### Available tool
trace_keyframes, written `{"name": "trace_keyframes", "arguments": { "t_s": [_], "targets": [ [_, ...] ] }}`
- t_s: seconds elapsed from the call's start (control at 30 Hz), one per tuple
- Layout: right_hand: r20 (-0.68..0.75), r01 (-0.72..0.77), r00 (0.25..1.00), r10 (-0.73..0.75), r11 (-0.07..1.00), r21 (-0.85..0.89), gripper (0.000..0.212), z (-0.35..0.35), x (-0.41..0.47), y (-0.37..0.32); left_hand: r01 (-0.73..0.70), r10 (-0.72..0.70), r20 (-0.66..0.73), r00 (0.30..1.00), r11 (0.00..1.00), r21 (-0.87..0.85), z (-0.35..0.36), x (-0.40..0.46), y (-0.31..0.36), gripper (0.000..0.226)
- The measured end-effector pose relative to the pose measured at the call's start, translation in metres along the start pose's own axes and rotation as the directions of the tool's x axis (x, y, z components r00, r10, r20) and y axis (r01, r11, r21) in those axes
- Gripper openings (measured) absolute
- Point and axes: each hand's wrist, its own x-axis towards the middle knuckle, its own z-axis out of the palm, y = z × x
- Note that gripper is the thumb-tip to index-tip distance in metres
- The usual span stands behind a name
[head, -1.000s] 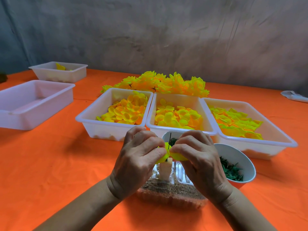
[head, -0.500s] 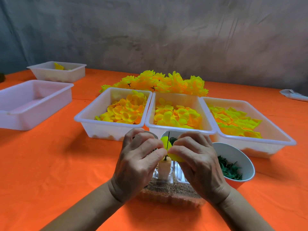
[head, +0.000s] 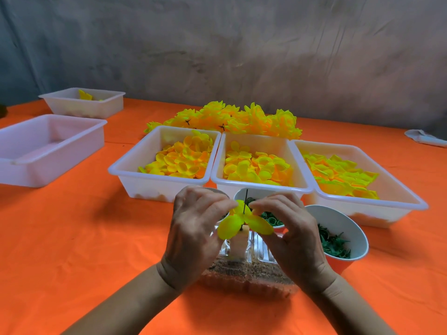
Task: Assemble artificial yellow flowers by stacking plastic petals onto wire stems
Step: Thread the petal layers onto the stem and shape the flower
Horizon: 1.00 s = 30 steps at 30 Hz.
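Petal piece: a bright yellow plastic petal layer [head: 244, 223] with rounded, cupped lobes spreading left and right; it sits threaded on the stem, directly between the fingertips of both hands.
Wire stem: a thin dark wire [head: 245, 201] standing upright, its tip rising above the petals and above the fingertips.
Stem holder: a pale block [head: 239, 245] just below the fingers, under the petals, set in a clear container [head: 244, 279] with brownish granular fill.
Left hand: the left hand [head: 193, 234] has curled fingers; thumb and forefinger pinch the left side of the petal layer.
Right hand: the right hand [head: 291, 235] is also curled, its fingertips [head: 256, 207] pinching the right side of the petals.
Beyond the fingers: three white trays side by side, the left tray [head: 135, 180] and middle tray [head: 261, 187] holding round yellow-orange petals, the right tray [head: 399, 197] holding flatter yellow-green pieces.
Right of the fingers: two bowls, a near bowl [head: 343, 223] with dark green pieces and a small bowl [head: 239, 193] with green rings.
Farther back: a heap of finished yellow flowers [head: 242, 117].
Far left of the fingers: two more white trays [head: 48, 151], well apart from the hands.
Surface: an orange tablecloth [head: 84, 238].
Room: a grey, mottled backdrop wall [head: 242, 44].
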Motion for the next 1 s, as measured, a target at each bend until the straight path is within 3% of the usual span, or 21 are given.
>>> {"name": "trace_keyframes", "arguments": {
  "t_s": [0.2,0.33,0.4,0.6,0.77,0.87,1.0],
  "targets": [
    [0.112,-0.160,0.984,0.137,0.959,0.232,0.008,-0.006,0.012,-0.005,0.266,-0.217,0.211,0.953,0.933,-0.243,-0.009,0.014,-0.005,0.022],
    [0.339,-0.433,0.893,0.296,0.771,0.468,0.009,-0.012,0.023,-0.006,0.473,-0.321,0.392,0.862,0.788,-0.394,-0.011,0.028,-0.009,0.016],
    [0.402,-0.495,0.859,0.315,0.708,0.503,0.012,-0.012,0.024,-0.006,0.524,-0.336,0.446,0.829,0.745,-0.413,-0.012,0.030,-0.010,0.014],
    [0.422,-0.508,0.851,0.313,0.696,0.507,0.014,-0.012,0.024,-0.007,0.566,-0.316,0.521,0.793,0.700,-0.436,-0.015,0.031,-0.012,0.009],
    [0.400,-0.487,0.863,0.310,0.723,0.491,0.011,-0.012,0.023,-0.005,0.496,-0.260,0.511,0.819,0.768,-0.405,-0.015,0.028,-0.014,0.010],
    [0.407,-0.496,0.860,0.310,0.699,0.515,0.008,-0.015,0.021,-0.003,0.527,-0.328,0.451,0.830,0.726,-0.442,-0.014,0.027,-0.014,0.020],
    [0.402,-0.457,0.871,0.283,0.767,0.451,0.016,-0.017,0.022,-0.001,0.553,-0.352,0.454,0.819,0.698,-0.455,-0.012,0.027,-0.016,0.023]
  ]
}}
